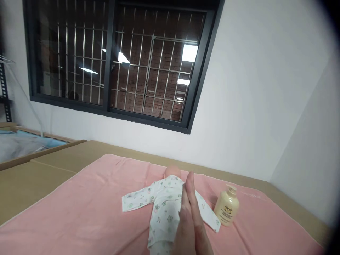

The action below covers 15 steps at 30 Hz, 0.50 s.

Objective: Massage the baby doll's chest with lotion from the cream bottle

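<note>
A baby doll [172,172] in a white printed romper [162,205] lies on its back on a pink towel [79,212], sleeves spread out. My left hand [184,217] and my right hand [197,212] are pressed palm to palm just above the doll's chest. The fingers of both are stretched straight toward its head, and nothing shows between the palms. A cream pump bottle [226,209] stands on the towel to the right of the doll, a short way from my right hand.
The towel covers a brown flat surface [32,184] that runs up to a white wall. A dark-framed barred window [119,60] is above it. At far left are a wooden-edged bed with blue bedding [23,145] and a black rack [5,95].
</note>
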Motion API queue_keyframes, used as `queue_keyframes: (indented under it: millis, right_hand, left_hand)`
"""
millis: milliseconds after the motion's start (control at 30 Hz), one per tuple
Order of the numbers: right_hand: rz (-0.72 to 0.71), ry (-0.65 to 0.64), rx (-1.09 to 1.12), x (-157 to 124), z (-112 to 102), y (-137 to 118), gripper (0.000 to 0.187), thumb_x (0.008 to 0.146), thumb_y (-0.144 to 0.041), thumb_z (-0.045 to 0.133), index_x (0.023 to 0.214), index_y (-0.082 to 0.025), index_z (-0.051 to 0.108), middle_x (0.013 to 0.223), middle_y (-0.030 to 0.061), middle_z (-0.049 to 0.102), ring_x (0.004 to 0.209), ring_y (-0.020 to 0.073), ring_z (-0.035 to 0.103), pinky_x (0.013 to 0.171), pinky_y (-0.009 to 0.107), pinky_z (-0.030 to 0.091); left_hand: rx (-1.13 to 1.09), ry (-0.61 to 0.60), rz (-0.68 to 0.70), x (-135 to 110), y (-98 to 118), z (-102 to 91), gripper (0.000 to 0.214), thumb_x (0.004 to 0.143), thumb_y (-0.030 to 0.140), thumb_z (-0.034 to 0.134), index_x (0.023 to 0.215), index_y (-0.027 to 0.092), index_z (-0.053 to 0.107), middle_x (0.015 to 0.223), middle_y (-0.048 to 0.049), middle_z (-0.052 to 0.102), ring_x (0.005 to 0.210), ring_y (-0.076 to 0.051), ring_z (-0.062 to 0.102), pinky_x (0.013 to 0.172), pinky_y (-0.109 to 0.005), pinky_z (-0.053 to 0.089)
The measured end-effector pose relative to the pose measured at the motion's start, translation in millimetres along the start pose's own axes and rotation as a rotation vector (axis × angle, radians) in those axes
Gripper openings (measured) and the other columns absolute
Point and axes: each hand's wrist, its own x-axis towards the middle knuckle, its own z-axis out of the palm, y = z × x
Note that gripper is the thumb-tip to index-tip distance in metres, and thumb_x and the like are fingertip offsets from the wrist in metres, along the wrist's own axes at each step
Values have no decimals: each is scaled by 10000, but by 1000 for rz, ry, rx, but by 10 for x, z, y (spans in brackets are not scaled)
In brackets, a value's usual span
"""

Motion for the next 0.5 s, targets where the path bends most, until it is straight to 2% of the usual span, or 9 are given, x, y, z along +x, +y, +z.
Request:
queue_keyframes:
  millis: [67,133,200,267,333,400,467,500]
  right_hand:
    - [65,-43,60,-96,97,-26,553,1048,-407,280,1526,-335,13,1556,-71,90,1414,215,48,1154,448,292]
    - [57,-93,94,-153,134,-26,581,1019,-482,358,1513,-405,61,1531,-127,173,1411,197,68,1156,417,312]
    - [20,-126,119,-138,101,-1,614,984,-573,397,1497,-451,83,1514,-151,213,1410,192,109,1159,411,302]
    - [11,-132,137,-48,11,49,627,981,-620,352,1498,-440,45,1523,-135,197,1410,193,137,1169,433,249]
    - [21,-99,148,91,-112,135,635,996,-618,290,1507,-394,-14,1547,-92,133,1417,205,104,1165,477,198]
    - [52,-20,148,243,-225,287,639,1003,-596,277,1516,-357,-19,1563,-59,25,1423,220,26,1151,506,188]
    - [85,22,123,366,-279,531,606,1005,-561,291,1525,-336,75,1559,-56,-82,1418,240,-77,1147,538,132]
    - [98,20,58,407,-272,686,595,998,-549,318,1521,-331,136,1557,-57,-102,1413,251,-118,1142,560,86]
  left_hand:
    - [20,90,24,16,95,-3,684,871,661,273,1490,383,189,1506,99,339,1426,-205,235,1151,-413,358]
    - [58,176,52,96,177,8,644,888,662,240,1478,405,219,1501,99,354,1424,-189,245,1152,-383,351]
    - [117,244,82,239,227,17,626,902,657,221,1470,396,254,1515,72,343,1431,-186,233,1175,-380,292]
    - [217,283,108,433,234,-6,644,914,648,179,1467,337,293,1525,15,340,1431,-206,246,1184,-420,241]
    - [425,286,99,651,203,-81,670,924,631,138,1438,268,368,1501,-47,385,1417,-233,285,1171,-465,238]
    - [786,262,36,861,137,-213,610,932,601,225,1368,255,475,1501,-49,384,1435,-252,237,1173,-489,197]
    - [1083,228,-15,1037,31,-392,542,922,563,323,1298,246,551,1553,-47,272,1436,-284,227,1158,-488,221]
    - [1176,236,-34,1107,-41,-492,524,913,524,370,1296,216,552,1571,-73,214,1416,-300,277,1140,-468,267]
